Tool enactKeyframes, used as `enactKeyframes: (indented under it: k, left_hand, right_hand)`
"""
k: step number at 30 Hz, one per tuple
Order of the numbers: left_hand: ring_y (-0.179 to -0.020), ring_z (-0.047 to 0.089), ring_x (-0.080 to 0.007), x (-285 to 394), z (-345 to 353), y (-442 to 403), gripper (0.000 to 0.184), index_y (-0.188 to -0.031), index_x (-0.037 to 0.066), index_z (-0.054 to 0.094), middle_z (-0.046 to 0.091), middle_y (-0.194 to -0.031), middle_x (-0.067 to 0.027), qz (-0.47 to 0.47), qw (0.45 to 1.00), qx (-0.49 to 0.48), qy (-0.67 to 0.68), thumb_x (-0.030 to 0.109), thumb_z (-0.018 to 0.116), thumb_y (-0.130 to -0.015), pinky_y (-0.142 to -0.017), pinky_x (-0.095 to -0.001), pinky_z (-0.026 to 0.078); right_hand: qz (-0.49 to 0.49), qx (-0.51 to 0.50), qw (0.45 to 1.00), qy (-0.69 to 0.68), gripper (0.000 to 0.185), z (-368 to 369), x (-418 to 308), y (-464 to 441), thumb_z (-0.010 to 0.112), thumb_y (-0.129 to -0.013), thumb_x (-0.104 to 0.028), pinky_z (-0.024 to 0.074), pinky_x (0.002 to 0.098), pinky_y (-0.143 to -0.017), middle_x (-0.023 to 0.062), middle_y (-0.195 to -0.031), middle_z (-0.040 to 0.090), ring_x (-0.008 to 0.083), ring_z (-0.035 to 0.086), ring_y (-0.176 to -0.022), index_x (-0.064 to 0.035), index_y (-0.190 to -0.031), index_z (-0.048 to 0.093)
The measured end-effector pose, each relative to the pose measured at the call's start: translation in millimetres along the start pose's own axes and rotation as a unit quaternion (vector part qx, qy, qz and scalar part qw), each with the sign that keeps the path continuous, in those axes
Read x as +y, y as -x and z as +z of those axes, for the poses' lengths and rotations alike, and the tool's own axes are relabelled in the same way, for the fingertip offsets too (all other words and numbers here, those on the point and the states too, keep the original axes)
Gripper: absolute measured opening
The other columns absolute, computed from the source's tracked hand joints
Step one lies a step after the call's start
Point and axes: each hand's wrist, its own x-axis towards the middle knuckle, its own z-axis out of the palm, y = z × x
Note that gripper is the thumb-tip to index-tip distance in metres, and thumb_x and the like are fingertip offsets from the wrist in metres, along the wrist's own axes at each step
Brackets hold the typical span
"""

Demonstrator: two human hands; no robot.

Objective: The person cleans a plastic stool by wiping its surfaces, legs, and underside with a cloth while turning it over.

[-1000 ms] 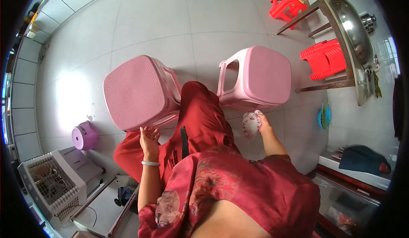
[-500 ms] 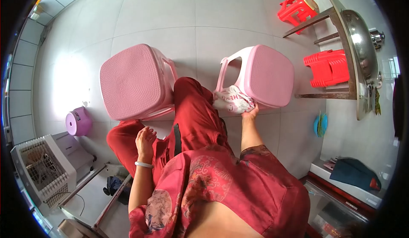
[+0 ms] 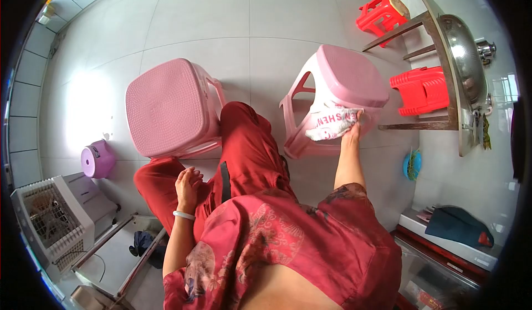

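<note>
A white cloth (image 3: 332, 122) with pink lettering lies bunched against the near side of a pink plastic stool (image 3: 354, 74). My right hand (image 3: 353, 128) is closed on the right end of that cloth, some of its fingers hidden by the fabric. This stool has a smooth pink seat and paler legs, and it stands tilted. Over my left thigh hovers or rests my left hand (image 3: 188, 187), fingers loosely bent and apart, with nothing in it. Ahead of it stands a second pink stool (image 3: 166, 107) with a textured seat.
Two red stools, one (image 3: 382, 16) farther back and another (image 3: 421, 91) nearer, stand by a wooden frame (image 3: 451, 77) at the right. A blue bowl (image 3: 412, 164) sits near the wall. On the left are a small purple stool (image 3: 98, 159) and a pet carrier (image 3: 58, 216).
My right hand has moved right and slightly forward with the cloth along the stool's side. That stool has turned and tipped. My left hand stays nearly still.
</note>
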Motion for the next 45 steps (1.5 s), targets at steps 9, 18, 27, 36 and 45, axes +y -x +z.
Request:
enactKeyframes:
  k: [9,18,27,36,45]
  left_hand:
    - [-0.085,0.067,-0.0200,-6.7,-16.4,2.0,0.025,-0.111,0.005,0.062,0.067,-0.095,-0.0078,0.023,0.999,-0.001,0.022,0.025,0.058,-0.097,-0.078,-0.0343,0.053]
    - [-0.084,0.066,-0.0190,-15.3,-19.7,7.9,0.023,-0.112,0.005,0.061,0.067,-0.093,-0.0075,0.019,0.997,0.023,0.069,0.022,0.057,-0.097,-0.075,-0.0317,0.055]
    - [-0.089,0.066,-0.0202,38.7,16.4,15.0,0.022,-0.113,0.004,0.061,0.067,-0.099,-0.0082,0.117,0.983,-0.083,0.114,0.020,0.056,-0.099,-0.081,-0.0340,0.055]
    - [-0.091,0.066,-0.0178,116.5,9.9,16.6,0.024,-0.112,0.005,0.063,0.068,-0.099,-0.0066,0.246,0.953,-0.028,0.175,0.024,0.055,-0.100,-0.082,-0.0317,0.051]
    - [-0.141,0.033,-0.0297,185.9,-54.6,9.5,0.081,-0.151,0.002,0.029,0.035,-0.154,-0.0145,0.338,0.914,0.005,0.224,0.065,0.026,-0.100,-0.115,-0.0482,0.023]
  right_hand:
    - [0.108,-0.021,0.973,0.201,0.034,84.5,-35.0,-25.6,0.071,-0.088,-0.043,0.0558,0.0392,-0.071,0.0057,-0.088,0.071,0.0222,0.067,-0.073,-0.0094,-0.092,0.068]
    - [0.081,-0.118,0.893,0.426,0.028,163.1,-34.4,-1.5,0.074,-0.088,-0.027,0.0529,0.0332,-0.070,0.0047,-0.087,0.069,0.0185,0.066,-0.074,-0.0018,-0.098,0.069]
    - [-0.001,-0.362,0.828,0.429,0.027,346.7,-41.1,146.3,0.071,-0.090,-0.022,0.0509,0.0258,-0.072,0.0020,-0.090,0.067,0.0108,0.064,-0.079,-0.0015,-0.106,0.067]
    - [-0.064,-0.589,0.677,0.437,0.019,477.7,-16.6,301.2,0.069,-0.087,-0.011,0.0477,0.0218,-0.069,-0.0006,-0.086,0.066,0.0069,0.061,-0.076,-0.0022,-0.103,0.067]
    - [-0.070,-0.701,0.496,0.508,0.014,522.9,3.6,345.5,0.071,-0.085,-0.012,0.0478,0.0240,-0.069,-0.0015,-0.081,0.067,0.0065,0.060,-0.075,-0.0021,-0.095,0.070]
